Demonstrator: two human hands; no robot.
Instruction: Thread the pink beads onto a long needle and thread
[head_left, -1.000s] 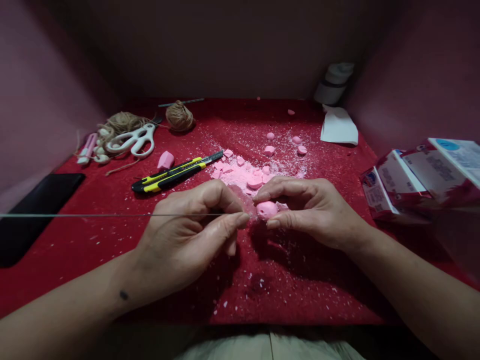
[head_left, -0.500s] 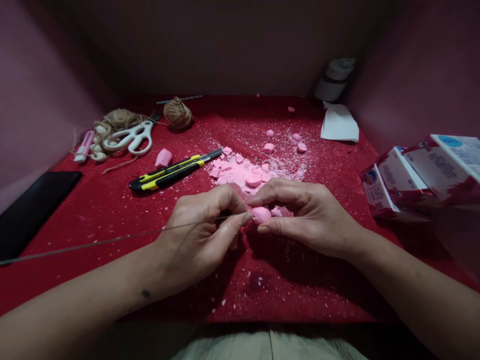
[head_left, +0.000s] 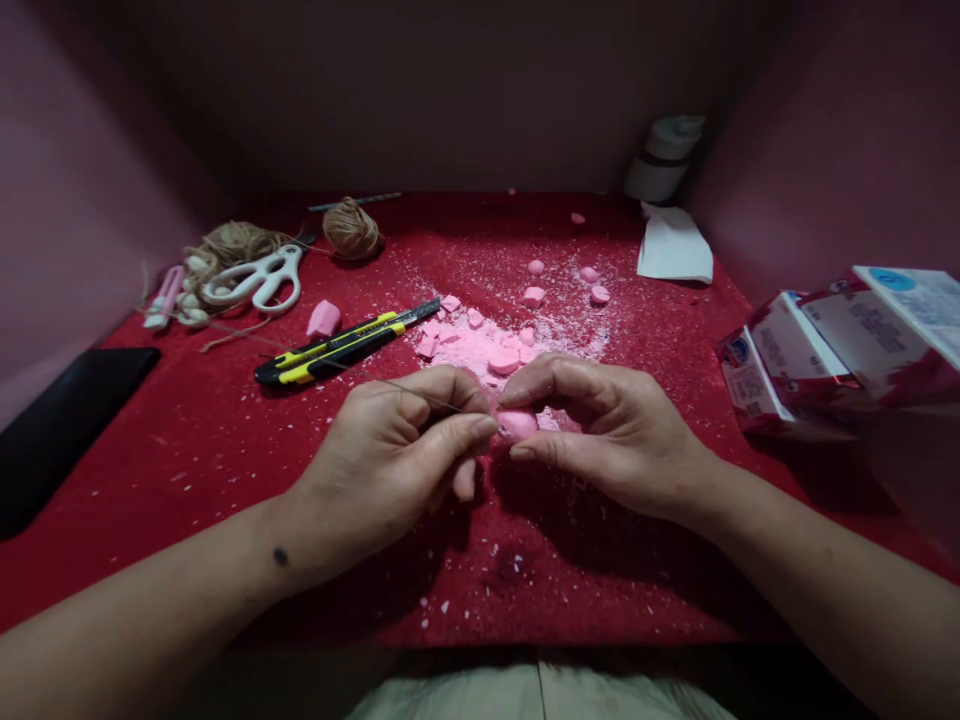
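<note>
My right hand pinches a small rounded piece of pink soap between thumb and fingers, above the red cloth. Close against it on the left, my left hand grips a long thin rod, its near end at the soap; whether it enters the soap is hidden by my fingertips. The rod slants up and left from my hand, over the yellow and black utility knife. Just beyond my hands lies a heap of pink shavings with cut chunks in it.
Several small pink pieces lie behind the heap. White scissors, a twine ball and a black pouch are at left. Cartons, folded white paper and a white bottle stand or lie at right.
The rod's far end has swung upward from the lower left, and now crosses above the knife. My hands stay together at the soap, shifted very slightly left in view.
</note>
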